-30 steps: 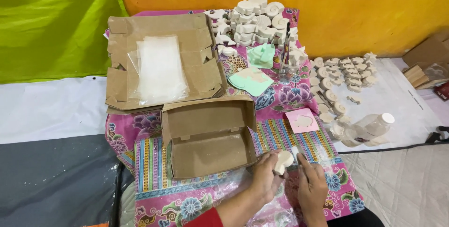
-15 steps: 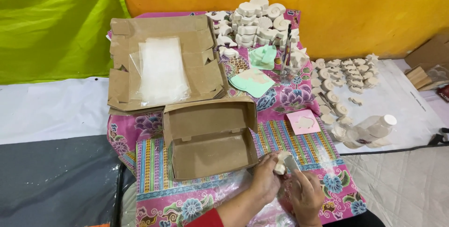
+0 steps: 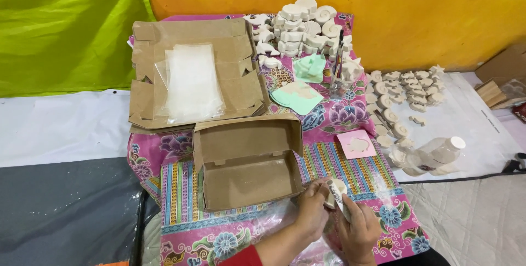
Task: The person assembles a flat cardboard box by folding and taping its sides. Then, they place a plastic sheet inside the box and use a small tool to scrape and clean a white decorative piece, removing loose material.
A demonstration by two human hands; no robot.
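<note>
- Yellow and green cloth hangs behind a low surface (image 3: 181, 189) covered by a pink floral and striped cloth.
- Near the bottom edge, the left hand (image 3: 312, 211) has its fingers curled around a small pale clay piece (image 3: 335, 188), holding it just above the cloth.
- Beside it, the right hand (image 3: 359, 230) has its fingers clenched on a thin tool (image 3: 338, 203) whose end lies against the clay piece; what kind of tool it is cannot be told.
- An open brown cardboard box (image 3: 246, 162) stands just left of the hands, its lid tipped back.
- Farther back lie flattened cardboard sheets (image 3: 148, 90) with a stack of clear plastic bags (image 3: 192, 82) on top.
- A heap of pale clay figures (image 3: 301, 27) sits at the far edge, and more figures (image 3: 405, 88) are spread on white sheeting to the right.
- A clear bottle with a white cap (image 3: 438, 153) lies on its side near them.
- A pink square card (image 3: 356, 144) and a mint-green sheet (image 3: 297, 97) rest on the cloth between.
</note>
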